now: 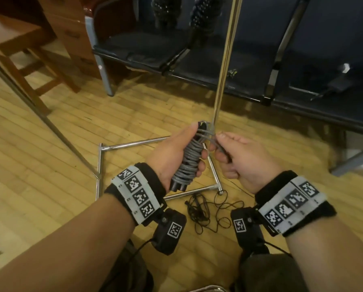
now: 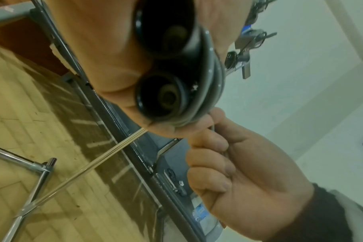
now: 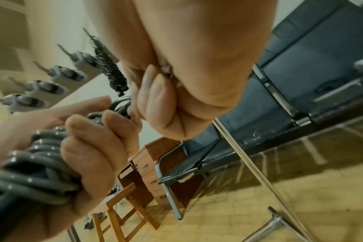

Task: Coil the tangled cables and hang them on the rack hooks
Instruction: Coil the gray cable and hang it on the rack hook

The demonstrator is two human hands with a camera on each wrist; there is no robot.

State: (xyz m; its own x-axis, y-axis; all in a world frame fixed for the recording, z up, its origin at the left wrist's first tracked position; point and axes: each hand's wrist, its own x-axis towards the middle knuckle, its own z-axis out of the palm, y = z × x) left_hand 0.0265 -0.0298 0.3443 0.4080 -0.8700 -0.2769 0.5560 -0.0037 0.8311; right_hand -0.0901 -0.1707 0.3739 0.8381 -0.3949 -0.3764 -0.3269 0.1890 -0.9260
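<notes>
My left hand (image 1: 177, 153) grips a bundle of grey cable (image 1: 188, 159) wound tightly round two black handles, whose round ends (image 2: 162, 96) face the left wrist camera. My right hand (image 1: 229, 153) is curled round the loose grey end of that cable, just right of the bundle's top. In the right wrist view the left fingers (image 3: 89, 147) wrap the grey coils (image 3: 35, 176). A thin black cable (image 1: 206, 211) lies tangled on the floor below my wrists. The chrome rack pole (image 1: 224, 66) rises just behind my hands. Two coiled black cables (image 1: 199, 15) hang at the top.
The rack's chrome base frame (image 1: 134, 144) lies on the wooden floor under my hands. A row of dark blue seats (image 1: 229, 66) runs behind it. A wooden stool (image 1: 22, 60) and drawers stand at the left. White hooks (image 3: 58, 77) line the wall.
</notes>
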